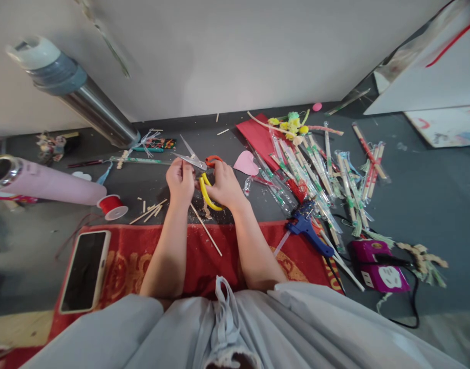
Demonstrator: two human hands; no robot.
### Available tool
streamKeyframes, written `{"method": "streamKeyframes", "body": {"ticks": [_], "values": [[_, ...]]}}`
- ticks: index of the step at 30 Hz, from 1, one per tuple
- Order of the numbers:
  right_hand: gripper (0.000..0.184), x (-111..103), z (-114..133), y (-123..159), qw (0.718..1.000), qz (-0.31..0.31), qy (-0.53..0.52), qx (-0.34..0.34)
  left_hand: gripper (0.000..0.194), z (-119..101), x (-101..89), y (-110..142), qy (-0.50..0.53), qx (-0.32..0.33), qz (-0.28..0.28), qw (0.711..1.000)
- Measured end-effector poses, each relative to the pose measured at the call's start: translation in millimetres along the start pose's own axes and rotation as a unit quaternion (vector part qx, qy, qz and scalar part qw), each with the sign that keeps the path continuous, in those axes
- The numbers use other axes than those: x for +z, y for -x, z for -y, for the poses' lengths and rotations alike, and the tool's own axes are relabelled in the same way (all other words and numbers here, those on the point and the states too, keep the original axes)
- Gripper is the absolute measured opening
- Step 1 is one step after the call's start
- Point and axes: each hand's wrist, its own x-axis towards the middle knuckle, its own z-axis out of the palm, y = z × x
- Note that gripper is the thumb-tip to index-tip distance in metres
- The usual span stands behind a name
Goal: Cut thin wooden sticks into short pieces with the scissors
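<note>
My right hand (228,185) grips a pair of scissors (196,163) with yellow and orange handles. The blades are spread apart and point up and to the left. Just left of the pivot, my left hand (180,179) is closed in a pinch against the blades. What its fingers hold is hidden. A thin wooden stick (206,229) runs from beside my left hand down over the red towel (215,266); I cannot tell whether the hand has its upper end. Short cut sticks (152,211) lie left of my left wrist. A pink paper heart (246,163) is right of my right hand.
A blue glue gun (310,233), many wrapped chopsticks (304,169) and a purple power block (381,266) lie to the right. At left are a phone (85,271), a red thread spool (112,207), a pink bottle (54,182) and a steel flask (100,110).
</note>
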Motion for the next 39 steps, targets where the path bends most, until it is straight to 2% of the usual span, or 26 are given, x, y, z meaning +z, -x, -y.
{"method": "streamKeyframes", "body": {"ticks": [3, 9, 14, 22, 39], "values": [[0.056, -2.1, 0.6, 0.0, 1.0, 0.001, -0.021, -0.008, 0.055, -4.5, 1.5, 0.6, 0.031, -0.014, -0.012, 0.999], [0.06, -2.5, -0.3, -0.2, 0.998, 0.004, -0.062, -0.02, 0.053, -5.6, -2.5, -1.8, 0.037, 0.017, 0.025, 0.999], [0.055, -5.2, 0.6, -1.1, 0.994, 0.026, -0.102, -0.031, 0.053, -8.9, -5.2, -2.5, 0.035, 0.009, 0.051, 0.998], [0.052, -9.8, 4.1, -1.3, 0.992, 0.036, -0.116, -0.029, 0.053, -9.8, -18.9, -6.8, 0.01, 0.042, 0.087, 0.995], [0.05, -26.8, 15.4, 0.5, 0.987, 0.087, -0.116, 0.064, 0.055, -7.3, -16.8, -7.7, 0.029, 0.032, 0.079, 0.996]]}}
